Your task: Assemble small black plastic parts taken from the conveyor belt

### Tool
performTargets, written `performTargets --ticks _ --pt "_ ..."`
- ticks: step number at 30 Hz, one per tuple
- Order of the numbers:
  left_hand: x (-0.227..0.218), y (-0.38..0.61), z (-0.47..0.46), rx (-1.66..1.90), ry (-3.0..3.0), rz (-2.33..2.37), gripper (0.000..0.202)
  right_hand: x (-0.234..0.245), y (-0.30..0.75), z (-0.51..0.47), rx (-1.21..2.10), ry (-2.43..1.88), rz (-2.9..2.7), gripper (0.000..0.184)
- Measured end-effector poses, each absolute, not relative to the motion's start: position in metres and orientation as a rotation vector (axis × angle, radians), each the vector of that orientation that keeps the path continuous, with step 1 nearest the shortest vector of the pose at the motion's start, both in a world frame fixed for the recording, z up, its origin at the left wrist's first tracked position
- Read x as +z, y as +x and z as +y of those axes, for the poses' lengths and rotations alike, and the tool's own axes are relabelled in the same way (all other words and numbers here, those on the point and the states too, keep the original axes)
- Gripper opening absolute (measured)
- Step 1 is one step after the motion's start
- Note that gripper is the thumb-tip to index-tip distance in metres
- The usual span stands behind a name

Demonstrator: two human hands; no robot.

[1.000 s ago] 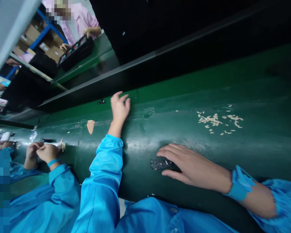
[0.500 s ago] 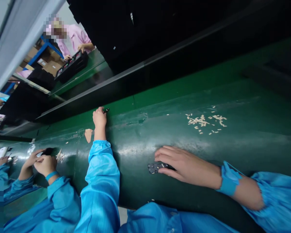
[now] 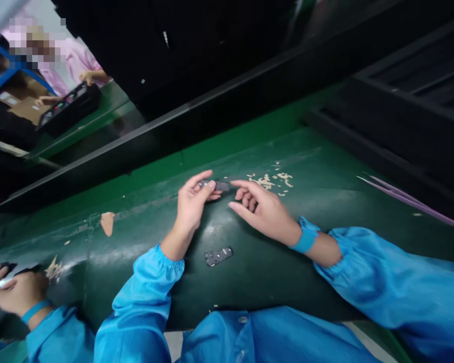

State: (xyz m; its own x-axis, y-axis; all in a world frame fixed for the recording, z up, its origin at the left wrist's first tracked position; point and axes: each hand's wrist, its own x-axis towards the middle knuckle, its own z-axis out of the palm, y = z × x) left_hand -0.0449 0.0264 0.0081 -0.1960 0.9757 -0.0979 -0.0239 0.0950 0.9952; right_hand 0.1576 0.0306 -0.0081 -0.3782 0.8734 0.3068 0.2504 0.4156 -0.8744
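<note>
My left hand grips a small, dark, oblong part between thumb and fingers above the green mat. Facing it from the right is my right hand. Its thumb and index finger are apart, the other fingers are loosely curled, and it holds nothing. The index fingertip is close to the part's right end; whether it touches cannot be made out. Below both hands, a flat black part with small light marks, like a phone's inner housing, lies on the mat.
Pale small scraps are scattered behind my right hand. Purple tweezers lie at right by a black tray. A tan paper piece is at left, beyond it a co-worker's hand. Across the bench, a person in pink handles a black box.
My left hand has come back from the far edge with the dark part. My right hand has let go of the flat black part and moved up towards the left. The view has shifted right.
</note>
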Motion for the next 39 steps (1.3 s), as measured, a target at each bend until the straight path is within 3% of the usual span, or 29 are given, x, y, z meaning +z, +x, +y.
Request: performTargets --ticks 5,10,15,20,29,39 --pt "-0.005 -0.006 -0.002 1.207 0.984 1.348 0.040 -0.009 0.157 0.041 1.158 -1.008 -1.664 0.018" --pt "-0.007 -0.014 -0.002 1.004 1.323 1.331 0.040 -0.010 0.157 0.043 1.202 -0.915 -1.603 0.024" --pt "-0.004 -0.009 0.000 1.099 1.129 1.292 0.037 -0.011 0.158 0.043 1.261 -0.851 -1.546 0.022" --pt "-0.007 -0.004 -0.004 1.175 1.147 1.282 0.035 -0.009 0.158 0.042 1.042 -0.916 -1.562 0.014" --pt "-0.007 0.002 -0.011 1.069 1.388 1.387 0.020 -0.007 0.157 0.037 1.271 -0.871 -1.726 0.024" --pt "-0.009 0.003 -0.012 1.042 1.393 1.382 0.019 -0.004 0.158 0.039 1.296 -0.902 -1.731 0.029"
